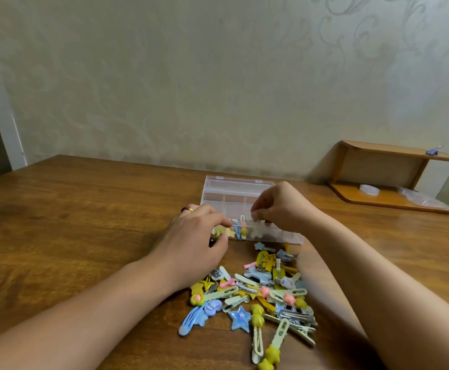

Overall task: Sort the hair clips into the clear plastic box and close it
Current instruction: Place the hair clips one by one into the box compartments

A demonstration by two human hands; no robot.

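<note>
On the table: a wooden table (84,209) holds a clear plastic box (234,194) with its lid open, near the far wall.
Box: it lies long side left to right, just past both hands. A few clips (240,228) already sit in its front part.
Pile: a heap of hair clips (266,295) lies on the table, on the near side of the box, between the two arms.
Left hand: the left hand (194,241) rests at the box's front left edge. Its fingers curl down, with the tips at the clips in the box. I cannot tell if it pinches one.
Right hand: the right hand (279,206) hangs over the middle of the box. Its fingers are bent and pressed close at the tips. I cannot tell if a clip is in them.
Which way next: the pile is behind the fingers, toward the body. Both hands look about as near to it, so either must pull back to get a clip.
How far: many clips are still out, so the job looks far from done.
Side: a small wooden shelf (389,180) stands to the right.
</note>
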